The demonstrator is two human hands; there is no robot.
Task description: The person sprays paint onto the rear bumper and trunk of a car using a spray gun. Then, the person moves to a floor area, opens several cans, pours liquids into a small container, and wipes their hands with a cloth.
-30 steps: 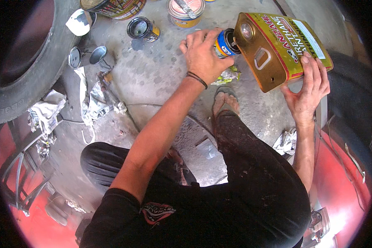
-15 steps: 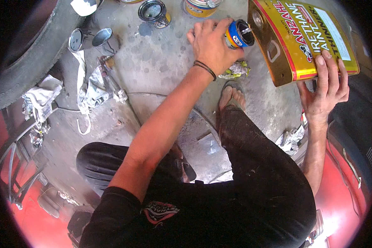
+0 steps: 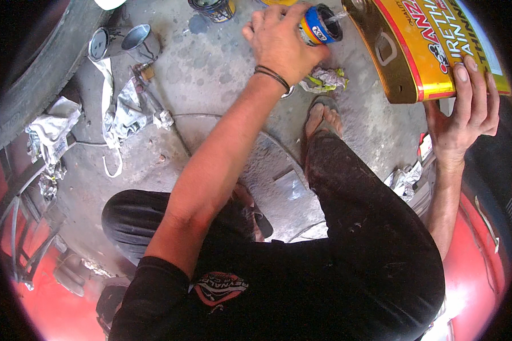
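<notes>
My left hand (image 3: 281,48) is closed around a small blue-labelled tin (image 3: 317,31), which is tilted with its open dark mouth toward the right. My right hand (image 3: 461,113) supports a large yellow rectangular thinner can (image 3: 424,42) from below, its fingers over the lower side. The big can lies tipped toward the tin. A thin stream of clear liquid (image 3: 337,17) runs between the can's corner and the tin's mouth. Under the left hand, a crumpled rag or wrapper (image 3: 327,79) lies on the floor near my foot.
Two grey cups (image 3: 141,44) lie on the concrete floor beside a tire (image 3: 34,68). An open paint tin (image 3: 213,8) stands at the far edge. Crumpled paper (image 3: 57,125), a masking strip (image 3: 109,108) and a hose (image 3: 273,145) lie around. Red panels flank both sides.
The view has shifted, so the big can sits farther right and the far tins higher in the picture. The liquid stream looks wider. Both hands keep their holds.
</notes>
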